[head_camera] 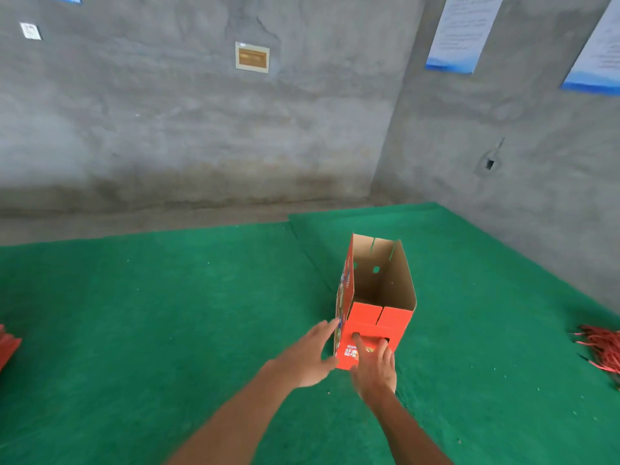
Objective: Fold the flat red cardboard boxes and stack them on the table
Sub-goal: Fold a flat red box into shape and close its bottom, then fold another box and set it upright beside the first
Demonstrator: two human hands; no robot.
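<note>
Nearest the camera, both forearms reached forward over the green-covered table (134,330). The right hand (375,370) rested against the near end panel of the red box (369,317), its fingers spread, with the index fingertip at or in the handle slot of that panel. The left hand (308,357) lay open, fingers apart, with the fingertips touching the box's left side wall near its lower corner. Neither hand was closed around the cardboard.

The box stood upright on the table, right of centre, already erected, its top open and its brown interior visible. Slits and small cut-outs showed in the far end panel.

Judged step: the box was formed and was being set or steadied at its place on the table. Whether the bottom flaps were locked could not be told.

The next move would call for letting go of the box without tipping it and fetching another flat blank. A red stack (8,347) at the left edge may be those blanks; this was not certain. A bundle of red strips (600,350) lay at the right edge. Beyond the table stood a bare concrete wall (201,129).
</note>
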